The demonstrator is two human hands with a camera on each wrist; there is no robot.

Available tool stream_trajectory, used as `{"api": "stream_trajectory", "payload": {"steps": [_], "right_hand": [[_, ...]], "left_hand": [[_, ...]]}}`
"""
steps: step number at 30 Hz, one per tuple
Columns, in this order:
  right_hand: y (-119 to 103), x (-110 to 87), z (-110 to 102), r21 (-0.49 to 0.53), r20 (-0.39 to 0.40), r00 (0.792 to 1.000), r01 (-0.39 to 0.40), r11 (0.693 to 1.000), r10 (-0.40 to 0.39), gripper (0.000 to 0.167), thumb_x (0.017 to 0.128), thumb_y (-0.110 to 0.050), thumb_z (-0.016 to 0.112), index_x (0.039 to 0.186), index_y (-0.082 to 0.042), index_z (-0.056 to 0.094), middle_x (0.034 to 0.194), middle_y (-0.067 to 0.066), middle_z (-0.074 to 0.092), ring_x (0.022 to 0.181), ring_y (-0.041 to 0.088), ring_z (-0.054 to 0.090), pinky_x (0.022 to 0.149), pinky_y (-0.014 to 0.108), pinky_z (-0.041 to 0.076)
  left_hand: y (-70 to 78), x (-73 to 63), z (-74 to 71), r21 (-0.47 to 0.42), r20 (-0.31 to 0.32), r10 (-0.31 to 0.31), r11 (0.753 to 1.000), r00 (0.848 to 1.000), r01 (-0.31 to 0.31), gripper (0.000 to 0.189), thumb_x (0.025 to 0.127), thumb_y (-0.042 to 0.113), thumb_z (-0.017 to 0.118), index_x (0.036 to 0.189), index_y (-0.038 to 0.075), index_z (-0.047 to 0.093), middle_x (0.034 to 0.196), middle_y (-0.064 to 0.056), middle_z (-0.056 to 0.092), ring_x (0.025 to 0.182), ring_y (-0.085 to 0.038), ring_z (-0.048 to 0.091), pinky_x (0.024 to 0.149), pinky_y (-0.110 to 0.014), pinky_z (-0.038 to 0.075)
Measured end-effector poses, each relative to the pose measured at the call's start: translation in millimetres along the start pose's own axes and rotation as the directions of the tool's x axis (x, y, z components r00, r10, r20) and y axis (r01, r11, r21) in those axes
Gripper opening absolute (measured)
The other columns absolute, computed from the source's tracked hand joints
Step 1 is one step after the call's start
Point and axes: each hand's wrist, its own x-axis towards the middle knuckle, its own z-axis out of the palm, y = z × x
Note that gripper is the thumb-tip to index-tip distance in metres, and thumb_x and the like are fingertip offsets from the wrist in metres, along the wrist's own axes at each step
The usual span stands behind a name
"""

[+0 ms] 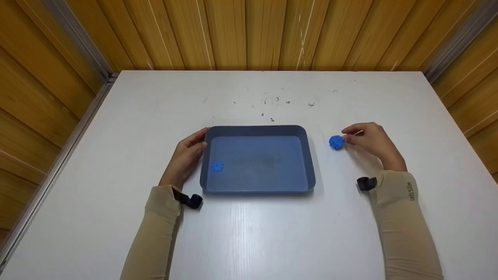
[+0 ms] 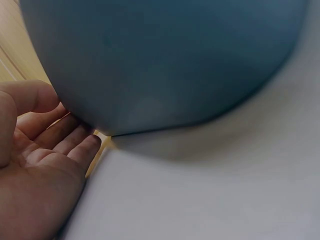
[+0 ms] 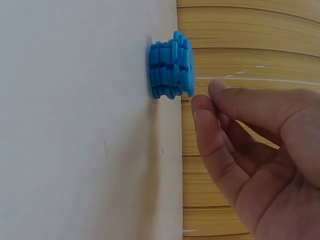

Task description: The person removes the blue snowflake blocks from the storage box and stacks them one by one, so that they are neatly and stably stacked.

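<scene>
A blue-grey tray [image 1: 256,192] lies on the white table, with a flat blue notched disc [image 1: 217,166] inside near its left wall. My left hand [image 1: 186,157] rests against the tray's outer left side, thumb near the rim. In the left wrist view, the loosely bent fingers [image 2: 82,147] touch the tray's underside edge [image 2: 150,110]. To the right of the tray stands a short stack of blue notched discs [image 1: 336,142]. My right hand [image 1: 373,144] has its bent thumb and forefinger at the stack's edge. From the right wrist view, those fingertips [image 3: 202,117] sit just beside the top disc [image 3: 187,65], not around it.
The white table [image 1: 249,241] carries small dark marks [image 1: 272,119] behind the tray. Wood-look panels [image 1: 233,35] rise at the back and both sides, with metal rails [image 1: 78,35] in the corners. A small black camera [image 1: 194,201] is strapped to each wrist.
</scene>
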Motion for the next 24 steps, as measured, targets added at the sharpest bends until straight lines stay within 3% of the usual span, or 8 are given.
{"api": "stream_trajectory", "payload": {"steps": [6, 11, 17, 24], "right_hand": [[-2, -0.4, -2, 0.001, -0.013, 1.000, 0.016, 1.000, -0.016, 0.031, 0.095, -0.018, 0.059, 0.120, -0.001, 0.065, 0.114, 0.020, 0.066, 0.095, 0.023, 0.058, 0.074, 0.013, 0.044], [-8, -1.2, -3, 0.009, -0.011, 1.000, 0.012, 1.000, -0.012, 0.034, 0.095, -0.023, 0.059, 0.121, -0.003, 0.065, 0.114, 0.018, 0.067, 0.095, 0.020, 0.060, 0.072, 0.012, 0.045], [-24, -0.8, -5, 0.013, 0.007, 1.000, 0.008, 1.000, -0.008, 0.037, 0.095, -0.028, 0.059, 0.123, -0.004, 0.063, 0.119, 0.018, 0.064, 0.104, 0.027, 0.056, 0.086, 0.030, 0.049], [-52, 0.7, -5, -0.001, 0.025, 0.995, 0.094, 0.996, -0.094, 0.036, 0.094, -0.026, 0.060, 0.121, -0.002, 0.064, 0.116, 0.018, 0.065, 0.107, 0.031, 0.059, 0.095, 0.048, 0.048]], "left_hand": [[0.0, 0.2, 0.3, 0.014, -0.011, 0.000, 1.000, 1.000, 0.001, 0.054, 0.093, -0.004, 0.048, 0.145, 0.009, 0.043, 0.152, -0.004, 0.039, 0.142, -0.014, 0.033, 0.117, -0.030, 0.029], [-1.4, 1.4, 0.8, 0.033, -0.013, 0.008, 0.999, 1.000, -0.008, 0.053, 0.093, -0.004, 0.048, 0.145, 0.007, 0.042, 0.153, -0.006, 0.038, 0.143, -0.016, 0.033, 0.117, -0.030, 0.028], [-1.6, 1.6, 1.1, 0.045, -0.028, 0.004, 0.999, 1.000, -0.003, 0.053, 0.093, -0.003, 0.049, 0.144, 0.008, 0.043, 0.152, -0.005, 0.040, 0.141, -0.015, 0.035, 0.116, -0.029, 0.030], [-0.6, 1.5, 1.4, 0.038, -0.032, -0.001, 0.999, 1.000, 0.002, 0.053, 0.093, -0.003, 0.050, 0.145, 0.009, 0.043, 0.152, -0.004, 0.040, 0.142, -0.014, 0.034, 0.117, -0.029, 0.030]]}}
